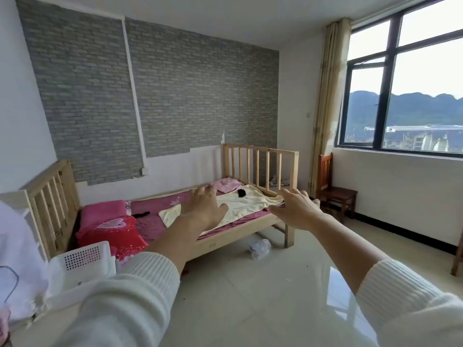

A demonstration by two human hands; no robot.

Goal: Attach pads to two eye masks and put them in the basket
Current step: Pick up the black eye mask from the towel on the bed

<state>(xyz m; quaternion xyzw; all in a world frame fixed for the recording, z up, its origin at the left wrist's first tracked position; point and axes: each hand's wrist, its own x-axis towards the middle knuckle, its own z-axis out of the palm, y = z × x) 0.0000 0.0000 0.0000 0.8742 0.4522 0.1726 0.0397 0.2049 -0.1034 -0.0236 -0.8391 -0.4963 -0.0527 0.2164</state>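
Both arms in white knit sleeves stretch forward toward a small wooden bed. My left hand [204, 207] is open, palm down, fingers spread, holding nothing. My right hand [295, 209] is open the same way and also holds nothing. On the bed lies a pale yellow towel [240, 206] with a small black item [241, 193] on its far end. Another black item [141, 214] lies on the pink sheet near the red pillow; too small to tell what either is. A white perforated basket [82, 261] stands at the lower left, beside my left sleeve.
The wooden bed [260, 166] has slatted rails at both ends, a pink sheet, a red pillow [112, 234] and a small pink pillow [226, 184]. A crumpled plastic bag [260, 249] lies on the glossy tile floor. A wooden chair [335, 191] stands under the window at right.
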